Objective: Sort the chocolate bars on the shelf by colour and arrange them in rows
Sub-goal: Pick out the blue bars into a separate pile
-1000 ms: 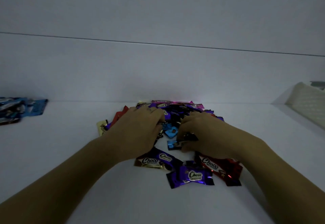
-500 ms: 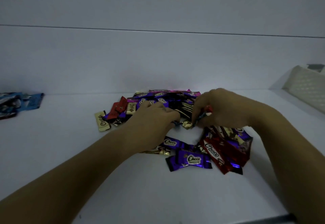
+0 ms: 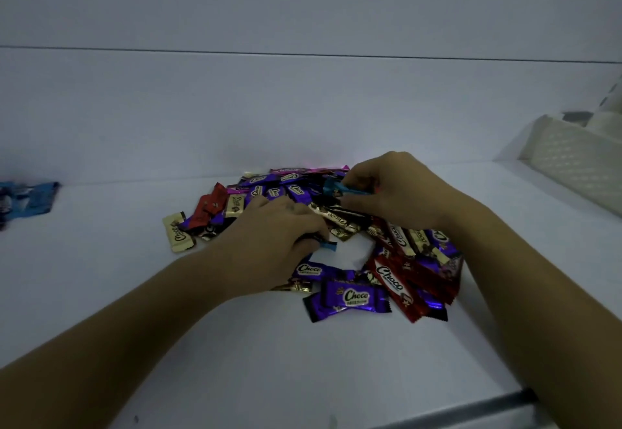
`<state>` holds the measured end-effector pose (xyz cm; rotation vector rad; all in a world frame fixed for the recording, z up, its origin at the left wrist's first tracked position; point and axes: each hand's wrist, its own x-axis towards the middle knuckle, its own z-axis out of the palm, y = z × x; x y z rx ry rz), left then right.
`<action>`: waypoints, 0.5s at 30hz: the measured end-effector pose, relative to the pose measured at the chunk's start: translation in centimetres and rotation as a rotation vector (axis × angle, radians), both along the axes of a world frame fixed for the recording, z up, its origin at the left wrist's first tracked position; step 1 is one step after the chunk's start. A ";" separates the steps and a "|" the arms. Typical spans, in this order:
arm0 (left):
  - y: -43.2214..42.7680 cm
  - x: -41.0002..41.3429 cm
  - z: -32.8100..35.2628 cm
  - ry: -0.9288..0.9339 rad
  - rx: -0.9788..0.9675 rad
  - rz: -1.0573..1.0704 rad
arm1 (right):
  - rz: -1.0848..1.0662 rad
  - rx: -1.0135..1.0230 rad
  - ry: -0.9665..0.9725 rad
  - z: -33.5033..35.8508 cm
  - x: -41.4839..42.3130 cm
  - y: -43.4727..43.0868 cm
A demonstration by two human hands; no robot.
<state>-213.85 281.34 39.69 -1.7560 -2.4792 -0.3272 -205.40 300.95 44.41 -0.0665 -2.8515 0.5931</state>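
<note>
I see one container in the head view, a cream plastic basket with perforated walls at the right end of the white shelf board. It stands well apart from the sweets. Something pale and rounded sits in it, but I cannot tell what it is.

The mixed heap of purple, red, gold and pink foil-wrapped chocolate bars lies unsorted in the middle of the shelf, against the back wall. A small lot of blue wrappers lies far off at the left edge.

My operator's right hand is over the back of the heap, thumb and fingertips pinching a blue foil-wrapped bar held level. The left hand rests knuckles-up on the heap's near side. Its fingers are curled over a second blue bar, of which only the crimped end shows.

Half a second ago neither blue bar was visible. The right hand was lower in the heap, and no blue end poked out from under the left. The basket and the blue lot lie where they were.
</note>
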 end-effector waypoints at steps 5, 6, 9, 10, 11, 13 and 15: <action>-0.1 -0.2 0.4 -0.071 0.066 -0.014 | 0.099 0.142 -0.197 -0.1 -0.2 -1.5; -0.2 -0.2 0.5 -0.098 0.068 -0.015 | 0.092 0.218 -0.237 -0.1 -0.3 -1.6; -0.2 -0.3 0.6 -0.093 0.053 -0.004 | 0.023 0.326 -0.229 0.0 -0.1 -1.2; -0.1 -0.3 0.5 -0.056 0.050 0.012 | 0.016 0.300 -0.207 -0.1 0.0 -0.9; -0.1 -0.3 0.4 -0.013 0.042 0.037 | 0.015 0.246 -0.185 -0.1 0.1 -0.7; 0.1 0.0 0.4 0.024 0.000 0.094 | -0.001 0.144 -0.124 -0.2 0.1 -0.4; 0.3 0.3 0.6 0.011 -0.022 0.119 | -0.034 0.118 -0.053 -0.3 0.0 -0.3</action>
